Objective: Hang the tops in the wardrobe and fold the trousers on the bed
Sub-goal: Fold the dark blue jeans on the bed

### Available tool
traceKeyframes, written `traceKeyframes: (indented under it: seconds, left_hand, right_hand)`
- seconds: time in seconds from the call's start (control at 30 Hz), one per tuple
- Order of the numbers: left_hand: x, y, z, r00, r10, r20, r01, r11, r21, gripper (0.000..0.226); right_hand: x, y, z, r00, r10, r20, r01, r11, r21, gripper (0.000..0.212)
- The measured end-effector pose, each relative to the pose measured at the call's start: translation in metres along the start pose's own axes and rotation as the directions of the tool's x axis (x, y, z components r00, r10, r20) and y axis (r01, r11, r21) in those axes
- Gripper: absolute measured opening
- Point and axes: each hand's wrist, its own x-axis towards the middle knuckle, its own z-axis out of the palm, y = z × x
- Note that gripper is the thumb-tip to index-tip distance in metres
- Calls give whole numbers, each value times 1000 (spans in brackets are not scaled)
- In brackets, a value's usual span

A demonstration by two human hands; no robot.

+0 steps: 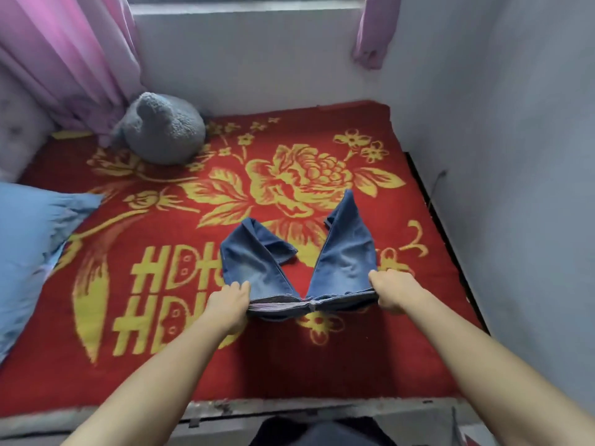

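Both ends of the jeans [344, 252] waistband are gripped: left hand [230, 300] curled tight round the left end, right hand [391, 291] round the right. Legs splay in a V over the bed [193, 365]. Also one blue pillow [29, 252], one grey plush [164, 128].

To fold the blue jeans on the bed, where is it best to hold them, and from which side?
At both ends of the waistband, from the near side, as the left hand and right hand grip it now: the jeans splay their legs away in a V.
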Motion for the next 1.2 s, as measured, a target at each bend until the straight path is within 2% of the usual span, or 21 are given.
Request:
traceKeyframes:
  seconds: [0.1,0.17,0.23,0.3,0.37,0.43,0.53,0.63,0.83,0.93,1.0,1.07,1.13,1.2]
  left_hand:
    - [-7,1,23,993,117,28,-119,991,59,43]
    - [-10,-1,31,987,130,98,-131,991,3,72]
    - [-13,1,35,984,152,92,-152,988,-2,82]
    - [-17,4,38,982,185,33,-186,982,32,62]
    - [-19,8,38,981,189,33,-190,982,19,40]
    - [-19,14,39,976,167,137,-169,986,3,34]
    - [-17,25,44,933,123,337,-141,990,30,31]
    - [-15,30,54,902,98,421,-112,994,8,29]
    - [18,14,29,879,18,477,24,996,-82,26]
    - [61,-6,-22,861,23,508,131,956,-264,23]
    - [95,-26,-74,891,8,453,212,877,-432,19]
    - [125,-47,-140,945,-46,324,222,816,-533,18]
    - [146,-66,-215,993,-99,71,121,856,-502,24]
    - [156,-84,-296,960,-162,-229,36,882,-470,31]
  right_hand:
    - [-6,2,24,996,-12,84,7,998,62,33]
    - [-9,4,35,995,-16,95,7,996,92,39]
    - [-11,5,46,994,-23,110,9,992,127,56]
    - [-13,2,55,990,-42,135,24,992,127,62]
    - [-13,-4,64,981,-54,188,33,993,114,54]
    - [-13,-12,68,955,-67,288,38,993,108,45]
    - [-13,-27,71,876,-107,470,70,993,94,38]
    - [-10,-36,74,835,-108,540,109,994,30,32]
    - [27,-27,39,909,-54,413,82,995,-51,38]
    - [60,-12,-19,939,-6,344,49,992,-119,41]
    - [84,7,-73,969,32,245,-7,995,-104,39]
    - [105,30,-138,992,84,94,-79,995,-58,36]
    - [116,52,-207,984,127,-128,-130,992,-9,38]
    - [116,76,-279,913,177,-368,-150,984,101,43]
